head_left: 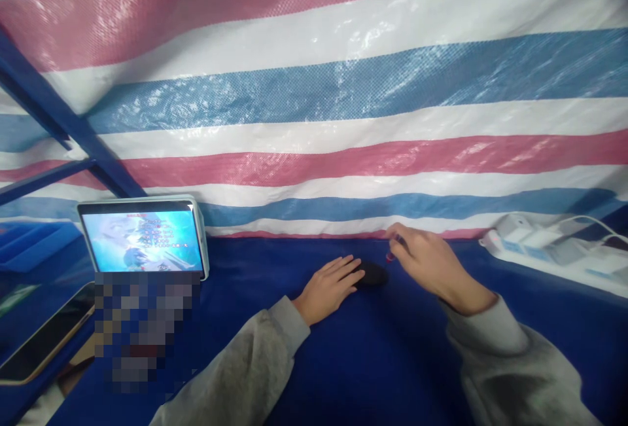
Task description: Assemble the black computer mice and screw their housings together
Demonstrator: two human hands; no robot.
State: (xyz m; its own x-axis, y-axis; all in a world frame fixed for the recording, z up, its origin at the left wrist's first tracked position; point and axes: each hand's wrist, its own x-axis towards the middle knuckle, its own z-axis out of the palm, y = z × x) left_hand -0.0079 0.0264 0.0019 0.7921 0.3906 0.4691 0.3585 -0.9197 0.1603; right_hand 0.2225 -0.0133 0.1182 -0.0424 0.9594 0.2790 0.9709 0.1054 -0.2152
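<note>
My left hand (pixel 330 288) lies flat on the blue tabletop, fingers stretched out. Its fingertips rest at the left side of a dark, rounded object (pixel 371 274), low and smooth, whose kind I cannot make out. My right hand (pixel 428 262) is raised a little above the table, to the right of that object. Thumb and fingers are pinched together round a small dark, red-tipped object (pixel 390 256), mostly hidden by the fingers. The red end points down toward the table.
A tablet (pixel 142 239) playing video stands at the left, with a pixelated patch below it. A phone (pixel 46 334) lies further left, near a blue tray (pixel 36 246). A white power strip (pixel 554 259) with plugs is at right. Striped sheeting (pixel 314 92) hangs behind.
</note>
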